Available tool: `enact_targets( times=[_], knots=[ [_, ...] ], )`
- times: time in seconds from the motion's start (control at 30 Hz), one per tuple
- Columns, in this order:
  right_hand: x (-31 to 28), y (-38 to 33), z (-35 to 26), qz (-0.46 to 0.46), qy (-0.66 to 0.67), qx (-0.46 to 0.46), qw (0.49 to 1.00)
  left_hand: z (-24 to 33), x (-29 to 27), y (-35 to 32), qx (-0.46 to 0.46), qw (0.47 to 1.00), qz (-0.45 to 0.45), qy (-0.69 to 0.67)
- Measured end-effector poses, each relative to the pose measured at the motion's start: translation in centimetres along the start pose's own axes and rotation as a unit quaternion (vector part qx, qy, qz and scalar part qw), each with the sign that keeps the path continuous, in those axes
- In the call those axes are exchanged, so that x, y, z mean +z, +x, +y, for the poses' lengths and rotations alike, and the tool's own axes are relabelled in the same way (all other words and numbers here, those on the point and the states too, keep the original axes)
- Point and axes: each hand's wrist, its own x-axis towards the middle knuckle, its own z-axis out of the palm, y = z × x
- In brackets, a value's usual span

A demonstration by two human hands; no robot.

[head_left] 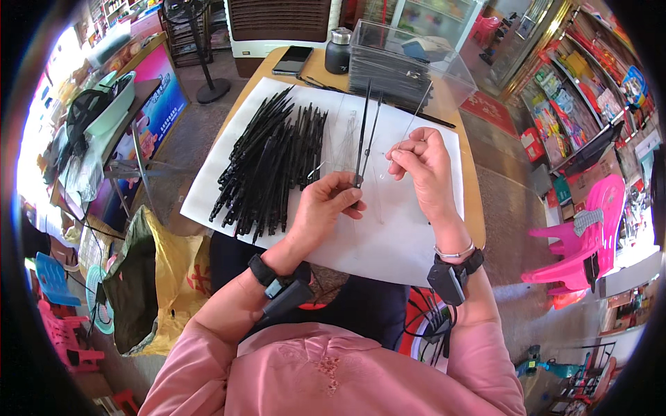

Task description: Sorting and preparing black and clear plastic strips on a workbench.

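My left hand (pixel 326 206) pinches the lower ends of two long black plastic sticks (pixel 366 132) that stand up and away from me over the white sheet (pixel 402 229). My right hand (pixel 424 166) is just to the right of them, fingers pinched on a thin metal wire (pixel 418 111) that runs up toward the clear box. A big heap of the same black sticks (pixel 274 163) lies on the sheet to the left of my left hand. A few thin wires (pixel 345 142) lie on the sheet between the heap and the held sticks.
A clear plastic box (pixel 409 66) with dark sticks inside stands at the table's far right. A black phone (pixel 292 60) and a dark flask (pixel 338 50) sit at the far edge. Pink plastic chairs (pixel 586 239) stand right; a yellow sack (pixel 177 270) lies left.
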Motion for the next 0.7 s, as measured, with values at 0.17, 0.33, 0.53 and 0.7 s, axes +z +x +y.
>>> enact_targets(
  times=[0.17,0.33,0.53,0.7],
  knots=[
    [-0.3,0.9,1.9,0.033,-0.003,0.083,0.996,0.8,0.3,0.1,-0.025,0.999,-0.008,-0.021],
    [-0.2,0.9,4.2,0.031,0.099,0.132,0.986,0.8,0.2,0.1,-0.037,0.999,-0.019,-0.015],
    [0.1,0.6,4.7,-0.025,0.153,0.164,0.974,0.9,0.1,0.3,-0.048,0.998,-0.02,-0.018],
    [0.0,0.3,4.4,-0.07,0.127,0.186,0.972,1.2,0.4,0.4,-0.036,0.999,-0.015,-0.017]
  ],
)
